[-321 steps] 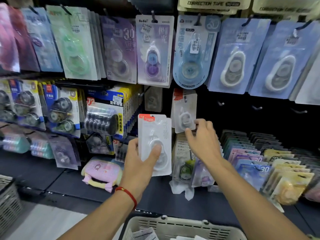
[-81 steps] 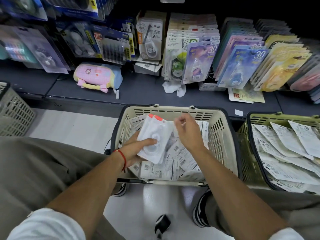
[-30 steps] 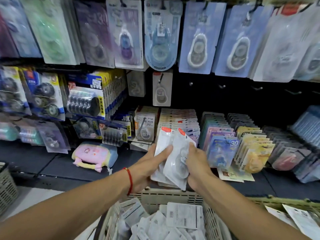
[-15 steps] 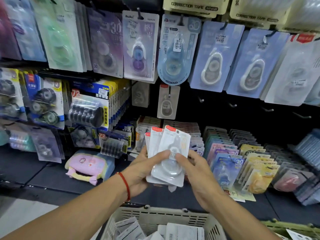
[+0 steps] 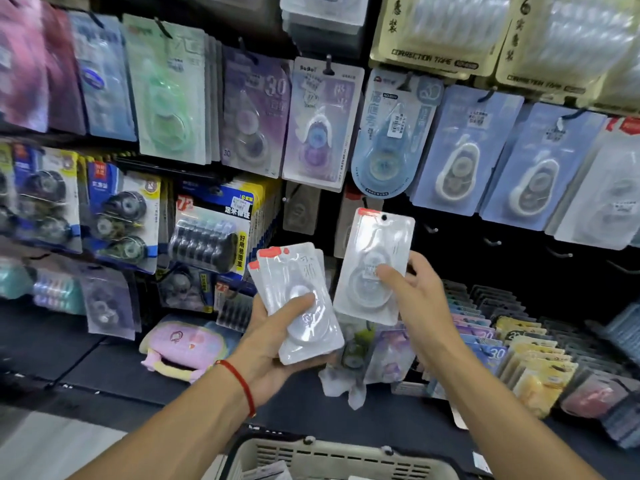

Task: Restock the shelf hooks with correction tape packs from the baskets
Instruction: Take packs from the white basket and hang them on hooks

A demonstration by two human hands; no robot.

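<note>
Black shelving (image 5: 460, 258) fills your view, hung with rows of carded tape packs: blue cards (image 5: 460, 150) on the upper right, green and purple ones on the upper left. Dark shelf deck (image 5: 104, 362) below carries a pink pouch (image 5: 180, 348) at left and upright filed packs (image 5: 526, 351) at right. Beige basket (image 5: 332, 459) rim shows at the bottom edge, between your forearms. Your left hand (image 5: 273, 344) grips a fanned stack of white packs (image 5: 298, 299), thumb pressed across the front blister, red tabs up. Red cord (image 5: 242, 386) circles that wrist. Your right hand (image 5: 415, 292) pinches a single white pack (image 5: 374, 265), raised upright just beside the stack, its hang hole at the top, in front of the dark gap under the blue oval-shaped card (image 5: 391, 133). Bare hooks (image 5: 491, 242) stick out to the right of it.
</note>
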